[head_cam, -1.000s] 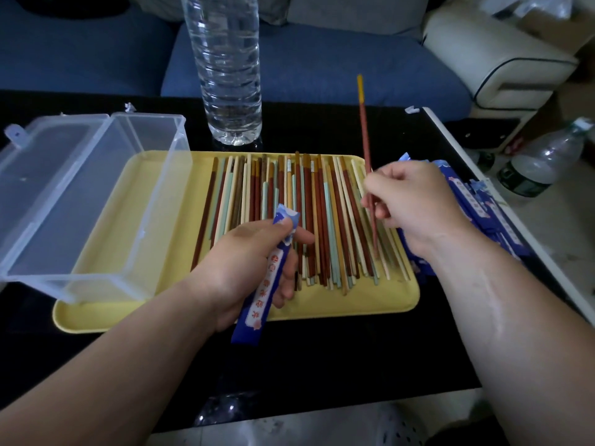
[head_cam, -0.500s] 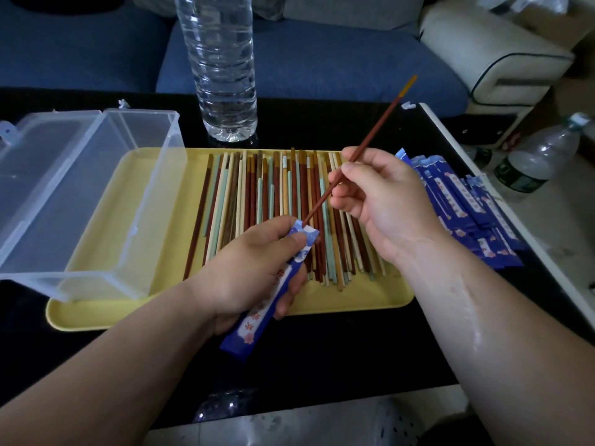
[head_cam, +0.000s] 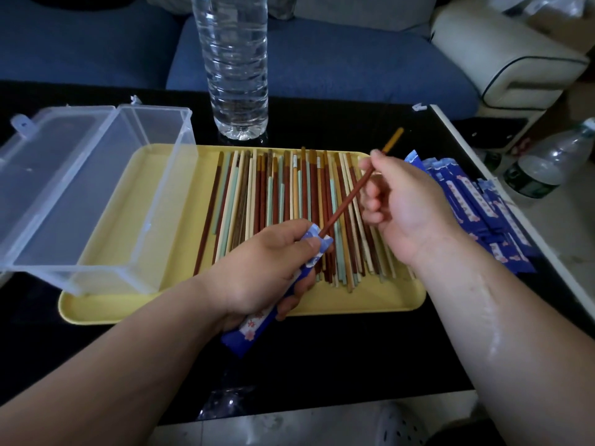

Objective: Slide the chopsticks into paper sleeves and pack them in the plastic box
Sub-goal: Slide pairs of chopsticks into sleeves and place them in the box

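Between the two hands, the red-brown chopstick [head_cam: 351, 201] now has its tip inside the mouth of the paper sleeve [head_cam: 314, 243]; a second ago it stood upright, clear of the sleeve. The right hand [head_cam: 405, 207] pinches its upper shaft, and the left hand [head_cam: 273, 268] is curled round the sleeve. Judgement: insertion begun, not finished. Beyond the left hand, loose chopsticks [head_cam: 283, 201] lie on the yellow tray [head_cam: 225, 313]. To its left stands the plastic box [head_cam: 154, 188], lid open, nothing packed. Right of the right hand, spare sleeves [head_cam: 476, 204] lie on the desk [head_cam: 322, 365].
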